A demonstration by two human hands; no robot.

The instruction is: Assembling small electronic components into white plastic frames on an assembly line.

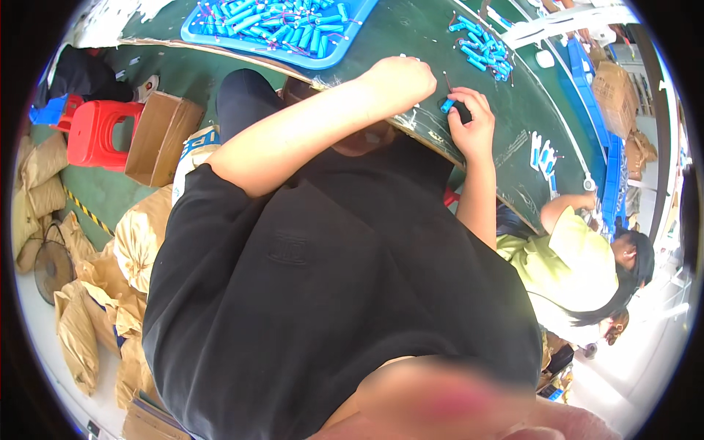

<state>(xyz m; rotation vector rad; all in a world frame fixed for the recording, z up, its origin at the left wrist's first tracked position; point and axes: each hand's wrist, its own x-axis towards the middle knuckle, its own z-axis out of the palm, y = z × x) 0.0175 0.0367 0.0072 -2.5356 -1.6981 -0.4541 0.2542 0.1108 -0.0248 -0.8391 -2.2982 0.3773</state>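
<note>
My left hand (405,82) is closed above the near edge of the green table (400,33). Its fingers are turned away, so what they hold, if anything, is hidden. Just beside it, my right hand (473,121) grips a small blue cylindrical battery (446,106) between thumb and fingers. A thin dark lead (446,81) rises close to that battery. Beyond my left forearm, a blue tray (323,61) holds many like blue batteries with thin wires. A loose pile of blue batteries (480,48) lies on the table past my right hand.
White-and-blue pieces (543,154) lie farther right on the table, near a co-worker in a yellow-green shirt (568,264). On the floor at left are a red stool (103,136), a cardboard box (165,139) and several brown sacks (143,238). Blue bins (612,169) line the far right.
</note>
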